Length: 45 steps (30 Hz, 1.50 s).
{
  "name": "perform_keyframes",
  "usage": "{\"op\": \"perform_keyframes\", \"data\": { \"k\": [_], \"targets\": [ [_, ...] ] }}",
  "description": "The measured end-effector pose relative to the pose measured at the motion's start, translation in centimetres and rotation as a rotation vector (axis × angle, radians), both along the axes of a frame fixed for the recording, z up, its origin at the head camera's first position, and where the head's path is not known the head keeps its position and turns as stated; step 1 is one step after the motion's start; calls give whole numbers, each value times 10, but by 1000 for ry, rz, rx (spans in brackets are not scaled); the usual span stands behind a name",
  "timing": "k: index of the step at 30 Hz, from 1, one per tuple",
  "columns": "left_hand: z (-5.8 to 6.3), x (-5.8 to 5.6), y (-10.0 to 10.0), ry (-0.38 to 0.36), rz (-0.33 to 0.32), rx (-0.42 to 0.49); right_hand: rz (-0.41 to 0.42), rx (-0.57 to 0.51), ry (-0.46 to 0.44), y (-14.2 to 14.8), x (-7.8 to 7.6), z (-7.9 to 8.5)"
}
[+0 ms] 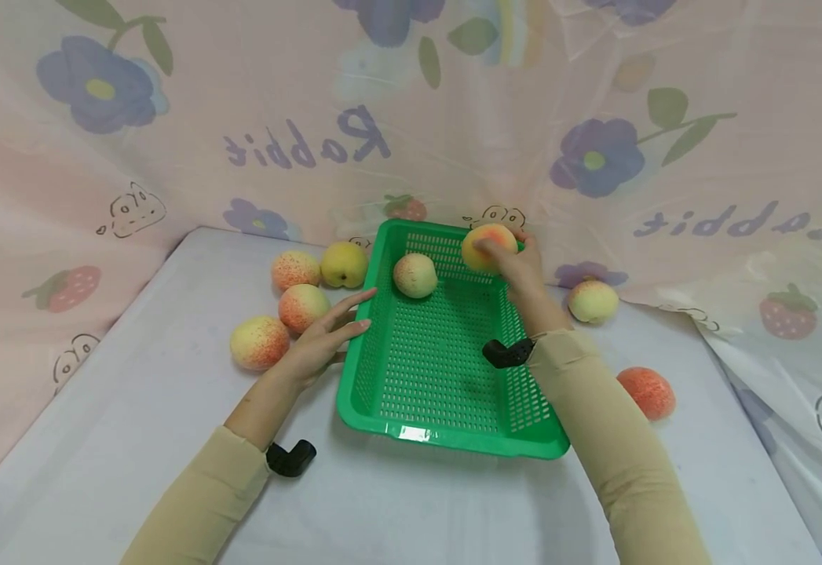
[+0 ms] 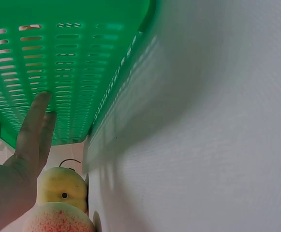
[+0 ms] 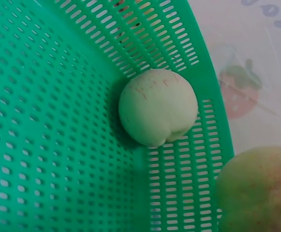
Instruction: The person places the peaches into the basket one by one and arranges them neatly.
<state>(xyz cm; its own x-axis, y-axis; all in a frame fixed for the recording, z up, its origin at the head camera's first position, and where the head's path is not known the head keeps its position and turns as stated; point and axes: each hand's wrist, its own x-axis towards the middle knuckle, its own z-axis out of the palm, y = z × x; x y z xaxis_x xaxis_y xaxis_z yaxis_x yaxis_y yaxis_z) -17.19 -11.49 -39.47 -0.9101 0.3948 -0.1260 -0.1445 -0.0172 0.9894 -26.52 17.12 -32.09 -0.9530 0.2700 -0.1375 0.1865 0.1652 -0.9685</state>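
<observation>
A green plastic basket (image 1: 446, 361) with slotted walls stands on the table. One pale peach (image 1: 415, 275) lies in its far left corner; the right wrist view shows this peach (image 3: 158, 107) against the slotted walls. My right hand (image 1: 524, 275) grips a yellow-orange peach (image 1: 481, 249) above the basket's far right corner. In the right wrist view the held peach (image 3: 258, 191) appears at the lower right, overlapping the rim. My left hand (image 1: 319, 341) touches the basket's left side, its fingers extended; in the left wrist view, fingers (image 2: 34, 121) lie along the slotted wall.
Left of the basket are a yellow apple-like fruit (image 1: 344, 265) and several peaches (image 1: 260, 343). To its right lie a pale yellow fruit (image 1: 593, 301) and a red peach (image 1: 647, 393). A printed curtain (image 1: 453, 141) hangs behind the white table (image 1: 411, 510).
</observation>
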Motion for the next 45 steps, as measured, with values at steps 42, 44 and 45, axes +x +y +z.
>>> {"op": "perform_keyframes", "data": {
  "k": [42,44,45],
  "targets": [
    [-3,-1,0,-1,7,10,154,68,-262,-24,-2,-39],
    [-3,-1,0,0,5,12,161,59,-263,-24,-2,-39],
    [-3,-1,0,1,4,12,163,61,-253,-24,-3,-42]
  ]
}}
